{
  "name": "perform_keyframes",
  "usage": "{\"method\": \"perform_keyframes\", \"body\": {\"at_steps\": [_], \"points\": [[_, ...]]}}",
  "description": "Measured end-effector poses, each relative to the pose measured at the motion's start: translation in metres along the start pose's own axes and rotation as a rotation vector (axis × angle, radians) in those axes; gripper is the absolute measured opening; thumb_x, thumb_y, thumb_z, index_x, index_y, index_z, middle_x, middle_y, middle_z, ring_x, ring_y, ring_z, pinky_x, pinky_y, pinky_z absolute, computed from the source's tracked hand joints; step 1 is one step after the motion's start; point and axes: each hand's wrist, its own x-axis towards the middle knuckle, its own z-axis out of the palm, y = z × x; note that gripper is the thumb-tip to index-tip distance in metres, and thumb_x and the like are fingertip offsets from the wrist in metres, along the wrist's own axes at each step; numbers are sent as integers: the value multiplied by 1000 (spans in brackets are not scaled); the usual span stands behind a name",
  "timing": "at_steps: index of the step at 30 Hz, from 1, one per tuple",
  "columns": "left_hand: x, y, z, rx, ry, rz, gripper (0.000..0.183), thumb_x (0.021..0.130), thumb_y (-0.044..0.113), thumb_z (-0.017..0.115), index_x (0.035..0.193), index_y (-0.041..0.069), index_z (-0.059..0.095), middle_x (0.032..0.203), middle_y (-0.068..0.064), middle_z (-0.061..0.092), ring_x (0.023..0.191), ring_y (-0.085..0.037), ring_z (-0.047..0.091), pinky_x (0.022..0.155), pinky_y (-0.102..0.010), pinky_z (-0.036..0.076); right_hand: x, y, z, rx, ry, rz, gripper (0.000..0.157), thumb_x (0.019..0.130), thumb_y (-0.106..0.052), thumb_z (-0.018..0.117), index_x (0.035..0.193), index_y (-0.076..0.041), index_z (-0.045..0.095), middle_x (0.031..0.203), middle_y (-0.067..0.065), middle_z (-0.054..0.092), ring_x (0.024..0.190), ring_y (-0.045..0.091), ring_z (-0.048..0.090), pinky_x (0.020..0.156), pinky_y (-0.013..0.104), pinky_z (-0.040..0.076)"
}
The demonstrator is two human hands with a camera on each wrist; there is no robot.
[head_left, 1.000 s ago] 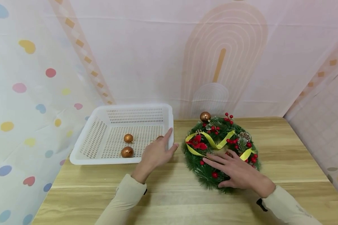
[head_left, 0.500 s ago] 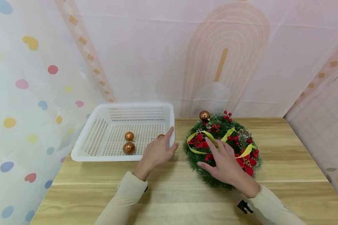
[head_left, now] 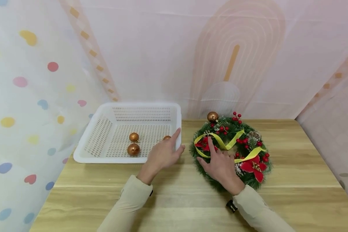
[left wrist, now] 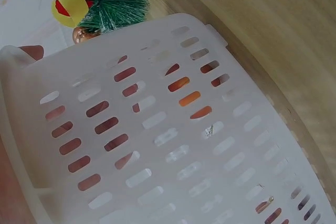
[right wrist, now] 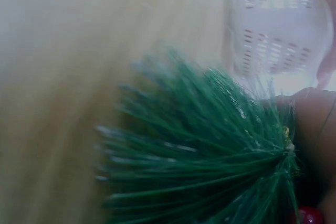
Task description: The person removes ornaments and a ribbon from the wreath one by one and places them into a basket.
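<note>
My left hand [head_left: 160, 157] grips the front right corner of a white plastic basket [head_left: 82, 146], thumb outside the wall and index finger along the rim. In the left wrist view, skin shows through slots of the basket wall [left wrist: 173, 124]. My right hand [head_left: 221, 167] lies over the left part of a green Christmas wreath [head_left: 204, 170], index finger and thumb spread apart. Its index fingertip is at a red poinsettia [head_left: 202, 145]. A yellow ribbon [head_left: 230, 145] loops across the wreath. Whether the right fingers touch the ribbon is hidden.
Inside the basket lie two copper baubles [head_left: 133, 149] and a third [head_left: 166, 137] partly behind my left hand. Another bauble [head_left: 212, 117] sits at the wreath's back edge. Wooden table [head_left: 301, 161] extends to the right; a patterned cloth [head_left: 150, 58] hangs behind.
My right hand has moved left across the wreath toward the left poinsettia, uncovering the right poinsettia and the ribbon there. My left hand has stayed at the basket corner.
</note>
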Motion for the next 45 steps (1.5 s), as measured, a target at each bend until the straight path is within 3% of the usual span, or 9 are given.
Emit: {"method": "perform_keyframes", "body": {"at_steps": [8,12,20,23,26,30,35,41,45], "points": [[2,-1,-3,-2,2,7,68,100,48,48,158,22,25,102,-15,69,69,-20,57,55,-35,46,-6,8,-2,-34,30,-114,86,91,-63,57,159,-23,22,99,14,72,92,40,64,87,61,44],[2,0,-3,-13,-13,0,69,99,48,49,158,23,24,103,-16,68,68,-21,57,53,-34,44,-14,20,-4,-46,15,-226,85,90,-62,59,158,-25,25,89,9,70,91,36,65,86,58,46],[0,2,-2,-12,-25,-11,70,99,48,49,159,24,22,110,-14,67,66,-20,56,51,-33,44,-30,56,-20,-25,-106,-450,83,91,-65,56,159,-32,20,127,11,66,121,37,57,101,65,35],[0,1,-1,-16,-27,-9,70,99,49,49,159,23,23,103,-14,68,67,-20,56,51,-33,44,-31,69,-26,-34,-145,-502,82,90,-65,57,158,-34,21,130,6,64,125,33,52,103,64,33],[0,1,0,-17,-29,-11,70,99,49,50,158,23,24,98,-14,68,67,-21,57,51,-34,44,-33,77,-31,-68,-115,-541,85,87,-65,62,157,-33,25,129,5,61,124,32,51,103,62,34],[0,1,2,-16,-37,-9,71,98,49,50,159,23,23,100,-15,68,69,-22,59,52,-34,45,-39,72,-37,-78,-38,-488,94,81,-71,63,157,-27,29,133,13,55,123,37,48,101,61,35],[1,1,-1,-17,-29,-8,70,100,48,49,159,22,23,98,-15,67,69,-22,58,53,-35,45,-35,43,-41,46,4,-302,96,85,-74,56,158,-21,24,141,20,49,126,44,46,101,65,35],[0,-3,-3,-5,-24,-5,70,100,49,47,159,22,22,98,-15,67,69,-22,59,53,-34,46,-18,18,-26,64,-27,-145,91,91,-72,48,159,-19,20,132,26,56,106,44,61,92,63,44],[-1,-2,-5,-14,-28,1,70,100,49,47,159,22,21,99,-16,67,69,-22,59,52,-34,46,-16,16,-18,3,-52,-115,88,92,-71,45,160,-22,17,134,26,57,101,47,63,92,64,44]]}}
